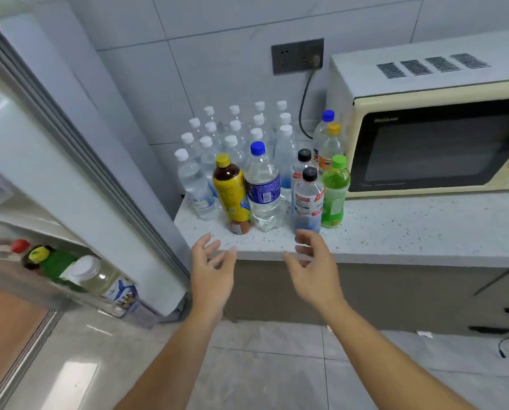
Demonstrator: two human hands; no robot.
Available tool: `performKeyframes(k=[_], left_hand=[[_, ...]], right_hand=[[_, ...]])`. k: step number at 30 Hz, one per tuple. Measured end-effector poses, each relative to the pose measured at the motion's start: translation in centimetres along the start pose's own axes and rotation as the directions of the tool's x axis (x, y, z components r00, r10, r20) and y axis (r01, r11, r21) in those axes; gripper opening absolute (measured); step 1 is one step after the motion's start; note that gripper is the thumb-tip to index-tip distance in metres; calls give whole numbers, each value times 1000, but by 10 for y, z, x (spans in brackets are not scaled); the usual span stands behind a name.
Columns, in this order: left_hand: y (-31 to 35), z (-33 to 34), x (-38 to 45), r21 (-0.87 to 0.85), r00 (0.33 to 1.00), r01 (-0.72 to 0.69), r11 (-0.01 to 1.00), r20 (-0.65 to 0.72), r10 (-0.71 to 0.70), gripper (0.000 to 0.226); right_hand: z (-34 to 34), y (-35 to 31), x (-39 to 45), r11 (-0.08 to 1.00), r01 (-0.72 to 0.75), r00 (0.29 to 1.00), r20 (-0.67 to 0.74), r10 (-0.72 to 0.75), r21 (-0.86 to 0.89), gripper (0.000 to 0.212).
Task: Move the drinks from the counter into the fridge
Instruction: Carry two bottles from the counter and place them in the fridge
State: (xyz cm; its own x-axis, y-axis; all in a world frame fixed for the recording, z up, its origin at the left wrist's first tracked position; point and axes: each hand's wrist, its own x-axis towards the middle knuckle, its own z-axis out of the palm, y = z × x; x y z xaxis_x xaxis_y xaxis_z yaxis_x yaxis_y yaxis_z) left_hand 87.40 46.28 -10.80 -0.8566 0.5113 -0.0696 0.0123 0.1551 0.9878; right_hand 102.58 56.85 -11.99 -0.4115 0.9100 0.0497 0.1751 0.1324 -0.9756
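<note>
Several drink bottles stand on the speckled counter (395, 229). In the front row are a yellow-labelled tea bottle (232, 193), a blue-capped water bottle (262, 187), a black-capped bottle (308, 202) and a green bottle (334, 193). Behind them stand several white-capped water bottles (232, 134). My left hand (212, 273) hovers open in front of the counter edge, below the tea bottle. My right hand (314, 267) is open too, just below the black-capped bottle. Neither touches a bottle. The open fridge door (78, 184) is at the left.
The fridge door shelf (114, 306) holds a green bottle (58, 264), a white-capped bottle (99, 276) and a red-capped one. A cream microwave (437, 128) stands on the counter at the right, its cable running to a wall socket (297, 56). Tiled floor lies below.
</note>
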Motion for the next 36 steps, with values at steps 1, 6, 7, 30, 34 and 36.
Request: performKeyframes(k=[1,6,7,30,34,36], left_hand=[[5,3,5,4,1000,-3,1000,-7,3,52],[32,20,44,31,996,-25,999,-84,28,58],[36,22,53,29,995,-29,999,-92,32,58],[57,67,159,91,990,-139,986,-21,142,24],[46,61,155,108,989,-147,983,-7,148,45],[41,61,155,90,991,-137,987,17,136,51]], right_hand=[[4,-4,10,1000,15,999,28,-15,4,45],[31,-27,61,994,110,993,48,-111,12,61],[35,-31,69,992,130,991,39,-130,4,62],[67,-82,194,981,132,988,105,-117,-144,31],[64,-65,185,959,243,966,121,-226,-143,51],[65,-54,183,957,259,961,138,-241,-130,73]])
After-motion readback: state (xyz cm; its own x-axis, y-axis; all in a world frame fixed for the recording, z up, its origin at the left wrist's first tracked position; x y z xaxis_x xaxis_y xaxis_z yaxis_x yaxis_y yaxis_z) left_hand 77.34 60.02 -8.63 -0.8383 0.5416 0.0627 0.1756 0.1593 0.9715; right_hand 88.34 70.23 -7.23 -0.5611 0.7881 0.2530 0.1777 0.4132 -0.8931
